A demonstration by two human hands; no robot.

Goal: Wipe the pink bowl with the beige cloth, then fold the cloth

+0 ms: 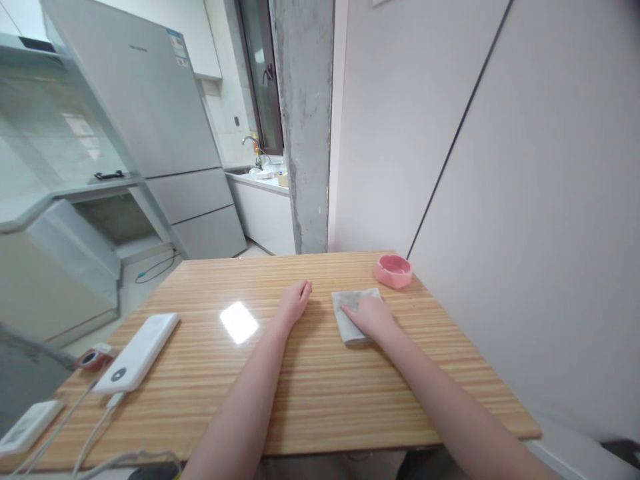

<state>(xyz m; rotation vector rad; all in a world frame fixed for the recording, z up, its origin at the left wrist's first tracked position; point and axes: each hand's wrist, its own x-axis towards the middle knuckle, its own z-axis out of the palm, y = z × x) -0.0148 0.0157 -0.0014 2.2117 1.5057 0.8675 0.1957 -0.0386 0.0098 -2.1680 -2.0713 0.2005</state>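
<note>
On the wooden table lies a folded light grey cloth, with my right hand pressed down on it. The thumb reaches out to the left over the fabric, while the other fingers are mostly hidden from this angle. To the left of the cloth and apart from it, my left hand rests on its side on the tabletop. Its fingers are curled in, and nothing shows in them. Beyond my right hand, near the table's far right corner, sits a pink faceted ashtray.
The striped wooden table meets a white wall panel on its right. A white power bank with a cable lies at the left, beside a small red object and a white power strip. A fridge stands beyond.
</note>
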